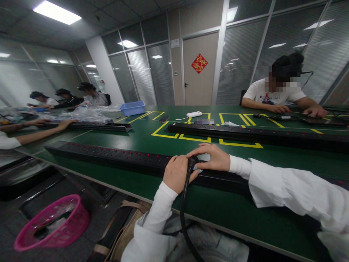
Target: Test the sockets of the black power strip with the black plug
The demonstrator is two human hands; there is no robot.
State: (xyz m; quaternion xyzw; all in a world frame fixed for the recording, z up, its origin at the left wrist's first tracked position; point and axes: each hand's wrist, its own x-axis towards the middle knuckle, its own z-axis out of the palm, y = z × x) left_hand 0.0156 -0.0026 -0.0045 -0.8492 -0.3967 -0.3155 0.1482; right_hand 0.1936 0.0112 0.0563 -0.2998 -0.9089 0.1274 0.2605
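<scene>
A long black power strip (pixel 117 154) with a row of red-marked outlets lies across the green table in front of me. On its top, between my hands, sits a black plug (pixel 193 162) with a thick black power cord (pixel 184 211) hanging toward my lap. My right hand (pixel 216 157) pinches the plug from the right, thumb and fingers curved around it. My left hand (pixel 177 173) is closed over the strip just left of the plug, its thumb passing behind the cord. The plug's prongs and the outlet under it are hidden.
Another black power strip (pixel 261 134) lies beyond mine, near yellow tape marks (pixel 242 145). A blue basket (pixel 132 108) and a white device (pixel 194 114) stand farther back. A co-worker's hand (pixel 65 124) rests on a rail at left. A pink basket (pixel 79 214) is on the floor.
</scene>
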